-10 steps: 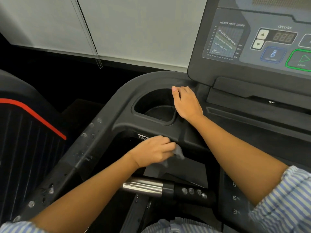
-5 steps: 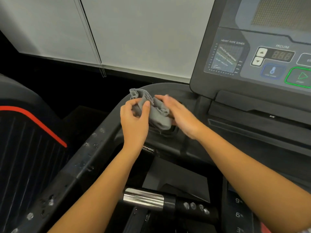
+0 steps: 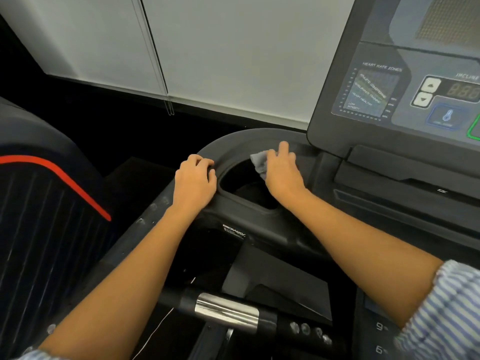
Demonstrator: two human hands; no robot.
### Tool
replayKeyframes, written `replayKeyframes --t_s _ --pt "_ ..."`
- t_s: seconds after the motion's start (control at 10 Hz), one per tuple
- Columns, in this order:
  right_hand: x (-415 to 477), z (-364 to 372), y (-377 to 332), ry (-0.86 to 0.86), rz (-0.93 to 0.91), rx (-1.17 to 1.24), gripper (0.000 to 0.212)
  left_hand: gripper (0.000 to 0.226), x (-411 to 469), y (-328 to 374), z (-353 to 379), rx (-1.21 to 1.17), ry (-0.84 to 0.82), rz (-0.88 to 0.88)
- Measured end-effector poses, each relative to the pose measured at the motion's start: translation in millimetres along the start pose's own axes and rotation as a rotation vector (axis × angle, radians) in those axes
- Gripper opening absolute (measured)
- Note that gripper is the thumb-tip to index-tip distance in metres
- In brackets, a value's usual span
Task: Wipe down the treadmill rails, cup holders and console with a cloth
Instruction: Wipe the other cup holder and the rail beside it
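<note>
The right hand lies palm down over the right side of the cup holder, fingers curled together and clamped on a small grey cloth. The cloth is pressed against the holder's upper right rim, and a crumpled corner sticks out to the left of the fingers and hangs into the dark well. The right forearm stretches in from the lower right, with a blue-and-white striped sleeve pushed back above the elbow.

The left hand rests palm down on the left rim of the same holder, fingers bent and closed together over the curved rail, holding nothing but the edge. Its forearm runs up from the lower left.

The 2 hands sit on opposite sides of the holder, apart. The console stands upright just right of the right hand, untouched. A chrome grip sensor lies below, between the 2 forearms.
</note>
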State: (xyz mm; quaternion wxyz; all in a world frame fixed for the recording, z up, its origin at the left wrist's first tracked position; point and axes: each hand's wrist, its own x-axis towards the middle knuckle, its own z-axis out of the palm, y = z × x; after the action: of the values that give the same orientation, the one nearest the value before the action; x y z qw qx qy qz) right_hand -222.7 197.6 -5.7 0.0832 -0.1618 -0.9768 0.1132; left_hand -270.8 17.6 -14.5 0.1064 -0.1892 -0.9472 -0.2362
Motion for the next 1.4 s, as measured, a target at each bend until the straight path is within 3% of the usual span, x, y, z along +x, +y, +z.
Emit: replayKeyframes --t_s 0.1,0.2,0.3,0.4,0.5,0.7,0.8,0.9,1.2,1.4 --pt "7 14 -8 -0.058 -0.129 -0.449 0.022 0.034 4 -3 2 0.13 -0.007 0.074" --pt "18 26 -12 -0.179 -0.156 -0.668 0.022 0.033 5 -10 4 0.17 0.012 0.144" --pt "23 46 -21 -0.352 -0.096 -0.689 0.026 0.034 4 -15 6 0.162 0.009 0.163" --pt "31 45 -25 -0.426 -0.025 -0.523 0.03 0.038 5 -16 7 0.114 -0.024 0.128" --pt "32 40 -21 -0.451 -0.089 -0.333 0.029 0.041 7 -15 9 0.076 -0.052 0.088" --pt "22 41 -18 -0.571 -0.429 -0.015 0.03 0.043 5 -13 9 0.069 -0.057 0.074" --pt "22 39 -16 -0.601 -0.42 -0.01 0.036 0.043 3 -12 9 0.072 -0.062 0.067" --pt "23 49 -14 -0.498 -0.266 -0.05 0.035 0.043 2 -12 8 0.065 -0.058 0.073" --pt "18 30 -17 -0.713 -0.395 0.111 0.038 0.044 2 -10 9 0.089 -0.045 0.094" --pt "17 14 -17 -0.821 -0.461 -0.134 0.048 0.043 0 -10 10 0.14 -0.029 0.12"
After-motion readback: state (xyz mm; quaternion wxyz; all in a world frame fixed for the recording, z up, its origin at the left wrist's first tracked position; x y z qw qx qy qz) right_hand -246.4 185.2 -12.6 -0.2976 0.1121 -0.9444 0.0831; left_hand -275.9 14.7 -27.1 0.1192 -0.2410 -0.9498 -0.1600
